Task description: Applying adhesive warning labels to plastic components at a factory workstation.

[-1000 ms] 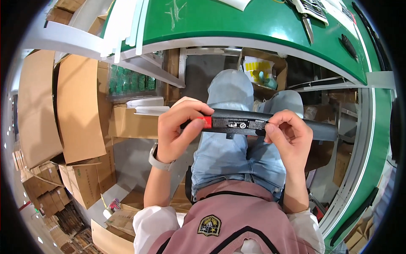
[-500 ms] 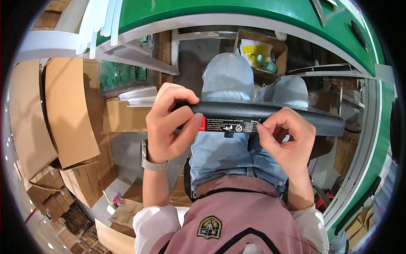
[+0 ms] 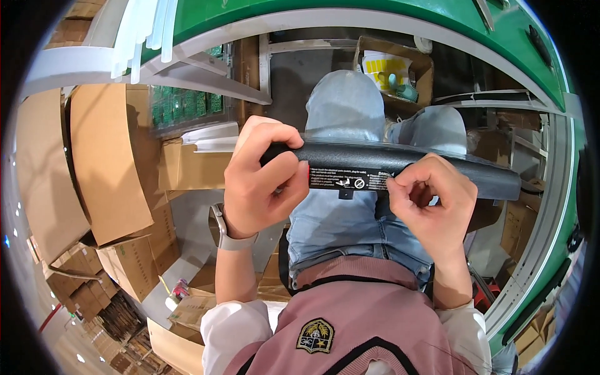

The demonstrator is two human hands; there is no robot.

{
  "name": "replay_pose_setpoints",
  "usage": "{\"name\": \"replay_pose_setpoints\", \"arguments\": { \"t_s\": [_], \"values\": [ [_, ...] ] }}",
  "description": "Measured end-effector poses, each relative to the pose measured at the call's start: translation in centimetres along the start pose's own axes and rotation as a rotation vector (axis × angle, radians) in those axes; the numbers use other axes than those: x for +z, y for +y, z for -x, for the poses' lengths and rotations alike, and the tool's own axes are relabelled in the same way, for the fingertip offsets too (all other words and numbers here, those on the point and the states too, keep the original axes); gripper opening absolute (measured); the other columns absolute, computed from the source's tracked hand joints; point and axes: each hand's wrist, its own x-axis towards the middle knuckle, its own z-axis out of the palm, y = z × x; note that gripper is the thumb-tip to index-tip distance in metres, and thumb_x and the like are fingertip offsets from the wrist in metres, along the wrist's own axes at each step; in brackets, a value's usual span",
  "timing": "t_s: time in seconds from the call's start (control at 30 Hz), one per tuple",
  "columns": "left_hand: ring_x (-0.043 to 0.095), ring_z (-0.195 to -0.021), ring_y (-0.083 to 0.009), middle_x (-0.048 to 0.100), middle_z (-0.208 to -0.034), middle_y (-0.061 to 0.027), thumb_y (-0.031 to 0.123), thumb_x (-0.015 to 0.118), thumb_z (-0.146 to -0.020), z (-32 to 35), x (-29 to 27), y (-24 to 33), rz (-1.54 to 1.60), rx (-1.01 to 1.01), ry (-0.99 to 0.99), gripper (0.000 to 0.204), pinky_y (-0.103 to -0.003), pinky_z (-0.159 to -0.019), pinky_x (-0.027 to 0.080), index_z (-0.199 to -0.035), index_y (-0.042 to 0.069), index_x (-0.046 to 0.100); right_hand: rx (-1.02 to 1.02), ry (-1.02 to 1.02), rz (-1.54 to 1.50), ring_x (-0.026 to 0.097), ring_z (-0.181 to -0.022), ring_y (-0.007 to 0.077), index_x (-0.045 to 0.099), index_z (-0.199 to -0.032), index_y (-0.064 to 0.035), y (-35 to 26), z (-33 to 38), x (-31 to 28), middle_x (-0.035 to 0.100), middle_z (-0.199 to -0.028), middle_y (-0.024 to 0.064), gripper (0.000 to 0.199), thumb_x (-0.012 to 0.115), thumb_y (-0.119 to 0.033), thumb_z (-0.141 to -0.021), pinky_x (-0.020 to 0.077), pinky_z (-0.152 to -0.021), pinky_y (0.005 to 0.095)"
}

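Note:
A long black textured bar (image 3: 437,164) lies crosswise above my lap, with a black warning label (image 3: 350,177) on its near face. My left hand (image 3: 259,178) is wrapped around the bar's left end. My right hand (image 3: 434,203) pinches the label's right edge between thumb and forefinger, the other fingers curled. The bar's right end (image 3: 500,181) sticks out past my right hand. My knees in light blue jeans (image 3: 347,106) show behind the bar.
A green workbench edge (image 3: 350,15) arcs overhead and down the right side. Cardboard boxes (image 3: 106,162) are stacked at left, with a tray of green circuit boards (image 3: 184,103) behind. An open box with yellow items (image 3: 394,69) sits under the bench.
The bar has come closer to the camera. The red part seen near my left thumb a second ago is hidden under my hand. My right fingers have settled on the label's edge.

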Motion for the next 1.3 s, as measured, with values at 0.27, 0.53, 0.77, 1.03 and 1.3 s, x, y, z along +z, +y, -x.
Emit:
{"name": "replay_pose_setpoints", "arguments": {
  "t_s": [0.27, 0.53, 0.77, 1.03, 1.3],
  "values": [
    [0.055, -0.081, -0.0324, 0.061, -0.098, -0.0158, 0.000, 0.072, -0.062, 0.2, -0.6, -0.5, -0.043, 0.036, 0.033, 0.028, -0.043, -0.077, 0.046, -0.059, 0.003, 0.044, 0.028, 0.012, -0.047, 0.047, -0.050, 0.0016, 0.058, -0.069, -0.0015, 0.2, 0.2, 0.1, 0.054, -0.064, -0.0013, 0.017, 0.073, 0.006, -0.071, 0.0339, -0.045, 0.0158],
    [0.054, -0.081, -0.0271, 0.066, -0.094, -0.0159, 0.004, 0.075, -0.071, 1.3, -0.1, -0.7, 0.220, -0.195, 0.093, 0.040, -0.037, -0.079, 0.044, -0.057, 0.006, 0.037, 0.071, -0.011, -0.067, 0.045, -0.050, 0.0008, 0.058, -0.067, -0.0026, -0.1, -0.1, 0.0, 0.054, -0.063, -0.0023, 0.017, 0.072, 0.006, -0.070, 0.0327, -0.045, 0.0159],
    [0.055, -0.083, -0.0272, 0.066, -0.093, -0.0166, 0.004, 0.074, -0.073, 1.4, 0.2, -0.9, 0.234, -0.195, 0.118, 0.039, -0.037, -0.078, 0.044, -0.059, 0.006, 0.038, 0.038, -0.027, -0.049, 0.050, -0.049, 0.0073, 0.057, -0.071, -0.0024, 0.0, -0.2, 0.1, 0.054, -0.064, 0.0021, 0.017, 0.068, 0.009, -0.066, 0.0383, -0.043, 0.0205],
    [0.055, -0.083, -0.0270, 0.066, -0.093, -0.0171, 0.004, 0.074, -0.073, 1.5, 0.2, -1.0, 0.224, -0.189, 0.120, 0.038, -0.037, -0.078, 0.044, -0.059, 0.006, 0.038, 0.002, 0.010, -0.027, 0.045, -0.047, 0.0026, 0.057, -0.067, -0.0028, 0.3, -0.2, 0.4, 0.053, -0.062, -0.0015, 0.017, 0.072, 0.007, -0.069, 0.0325, -0.043, 0.0175],
    [0.054, -0.081, -0.0263, 0.066, -0.092, -0.0169, 0.004, 0.074, -0.073, 1.4, 0.5, -1.1, 0.250, -0.186, 0.125, 0.037, -0.038, -0.081, 0.045, -0.059, 0.006, 0.039, -0.052, -0.006, 0.129, 0.045, -0.044, 0.0077, 0.055, -0.066, -0.0037, -0.6, -0.6, 0.1, 0.050, -0.057, 0.0010, 0.021, 0.075, -0.001, -0.068, 0.0341, -0.043, 0.0217]
  ]
}}
